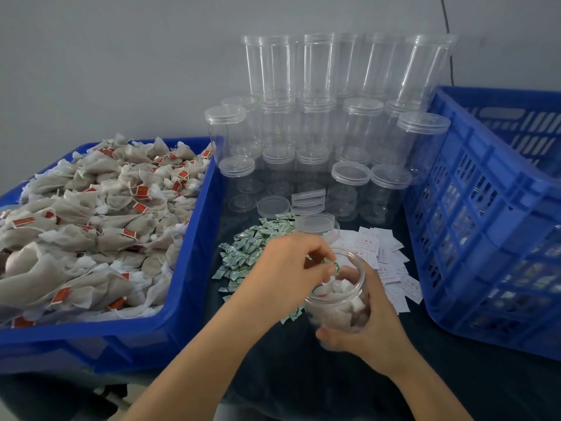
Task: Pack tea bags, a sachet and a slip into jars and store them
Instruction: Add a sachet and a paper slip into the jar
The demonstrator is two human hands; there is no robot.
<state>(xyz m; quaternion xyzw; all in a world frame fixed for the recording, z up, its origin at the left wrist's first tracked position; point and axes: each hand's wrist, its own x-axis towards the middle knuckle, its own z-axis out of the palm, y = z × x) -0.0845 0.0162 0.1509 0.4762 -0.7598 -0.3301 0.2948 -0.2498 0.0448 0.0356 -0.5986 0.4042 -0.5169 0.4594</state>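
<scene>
My right hand [368, 326] grips an open clear jar [337, 302] filled with tea bags, near the table's front. My left hand [288, 265] hovers at the jar's mouth, fingers pinched on a small green-and-white sachet [331, 265]. A pile of like sachets [246, 253] lies on the dark table just left of the jar. White paper slips [385, 256] are spread to its right. A big blue bin [182, 314] at left is heaped with tea bags [91, 226] bearing red tags.
Stacked empty clear jars [318, 123] with lids fill the back of the table against the wall. Loose lids [273, 206] lie in front of them. A tall blue slotted crate [485, 232] stands at right.
</scene>
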